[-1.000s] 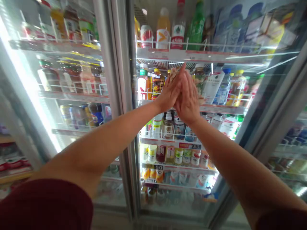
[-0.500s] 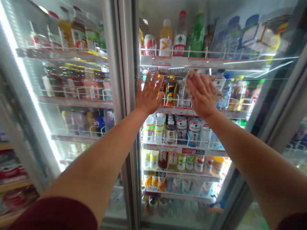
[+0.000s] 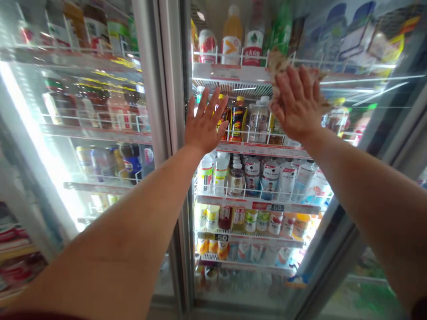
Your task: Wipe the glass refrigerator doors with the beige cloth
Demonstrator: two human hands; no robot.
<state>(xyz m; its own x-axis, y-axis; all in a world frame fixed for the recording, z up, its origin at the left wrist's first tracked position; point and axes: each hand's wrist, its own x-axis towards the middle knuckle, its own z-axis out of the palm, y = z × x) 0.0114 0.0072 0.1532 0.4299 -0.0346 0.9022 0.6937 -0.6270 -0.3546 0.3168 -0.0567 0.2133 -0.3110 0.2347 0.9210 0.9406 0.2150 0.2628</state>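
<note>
My left hand (image 3: pixel 204 126) lies flat with spread fingers on the glass door (image 3: pixel 245 293) of a drinks fridge, close to its left edge. Up and to the right, my right hand (image 3: pixel 298 104) presses a crumpled brownish cloth (image 3: pixel 279 62) against the same glass. The cloth sticks out above the fingers and to their right; its middle is hidden beneath the palm. Both arms are stretched out. Behind the glass, near my left hand, stands a dark bottle with a yellow cap (image 3: pixel 238 119).
A metal door frame (image 3: pixel 167 98) runs upright between this door and the left fridge door. Several wire-fronted shelves (image 3: pixel 233 201) inside hold bottles and cans. At the lower left is an open shelf (image 3: pixel 20 253) with packaged goods. Reflections streak the glass at the upper right.
My right hand has slid the cloth up and to the right across the glass. The left hand stays at nearly the same spot. The view has tilted slightly.
</note>
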